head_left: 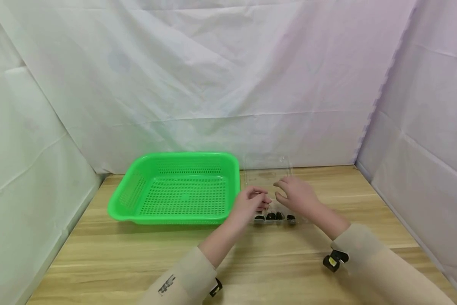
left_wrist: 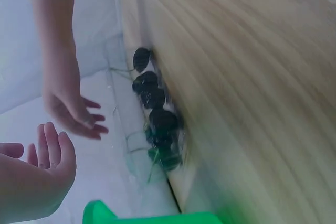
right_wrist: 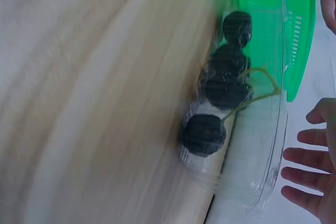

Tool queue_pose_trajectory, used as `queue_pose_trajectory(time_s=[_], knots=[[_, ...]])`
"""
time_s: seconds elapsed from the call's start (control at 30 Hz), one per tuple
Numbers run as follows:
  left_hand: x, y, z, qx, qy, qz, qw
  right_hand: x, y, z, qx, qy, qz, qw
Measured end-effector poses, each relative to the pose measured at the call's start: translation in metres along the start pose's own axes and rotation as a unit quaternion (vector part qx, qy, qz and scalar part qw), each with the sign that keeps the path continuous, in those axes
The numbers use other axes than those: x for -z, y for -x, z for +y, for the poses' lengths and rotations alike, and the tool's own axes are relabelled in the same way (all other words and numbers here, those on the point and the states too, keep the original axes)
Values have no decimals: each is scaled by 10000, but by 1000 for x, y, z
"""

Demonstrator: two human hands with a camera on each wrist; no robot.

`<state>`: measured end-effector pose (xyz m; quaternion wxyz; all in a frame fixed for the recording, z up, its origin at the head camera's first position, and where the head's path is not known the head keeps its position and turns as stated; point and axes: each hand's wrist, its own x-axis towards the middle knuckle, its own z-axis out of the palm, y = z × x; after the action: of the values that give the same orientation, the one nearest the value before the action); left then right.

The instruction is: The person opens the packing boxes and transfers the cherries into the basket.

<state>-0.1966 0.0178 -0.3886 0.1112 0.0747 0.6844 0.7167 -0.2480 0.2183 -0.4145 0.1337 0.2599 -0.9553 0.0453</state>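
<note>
A clear plastic box [head_left: 278, 221] stands on the table with several dark round fruits [right_wrist: 205, 135] inside, which look like grapes. Thin green stems [right_wrist: 257, 98] rise from them in the right wrist view. Its transparent lid [head_left: 268, 167] lies open at the back. Above the box's left part is my left hand [head_left: 251, 202] [left_wrist: 39, 177], fingers loosely bent, with nothing visible in them. Over the right part hovers my right hand [head_left: 298, 195] [right_wrist: 320, 161], fingers spread and holding nothing. The two hands face each other, apart. They hide part of the box in the head view.
A green plastic basket [head_left: 175, 218] with a perforated bottom stands left of the box, close beside my left hand. White cloth [head_left: 213, 84] walls in the wooden table [head_left: 137, 254] at the back and sides.
</note>
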Motion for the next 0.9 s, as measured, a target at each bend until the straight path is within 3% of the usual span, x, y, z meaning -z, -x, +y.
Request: queue_pose_trajectory(time_s=[0.37, 0.67, 0.9], knots=[[50, 19, 18, -669, -451, 311, 9963, 4, 8, -16, -388, -557, -150, 9976], [87, 41, 18, -721, -865, 689, 9913, -4, 6, -29, -818, -1228, -177, 9889], [121, 56, 15, -903, -1407, 1069, 9801, -16, 7, -35, -1200, -1568, -65, 9803]])
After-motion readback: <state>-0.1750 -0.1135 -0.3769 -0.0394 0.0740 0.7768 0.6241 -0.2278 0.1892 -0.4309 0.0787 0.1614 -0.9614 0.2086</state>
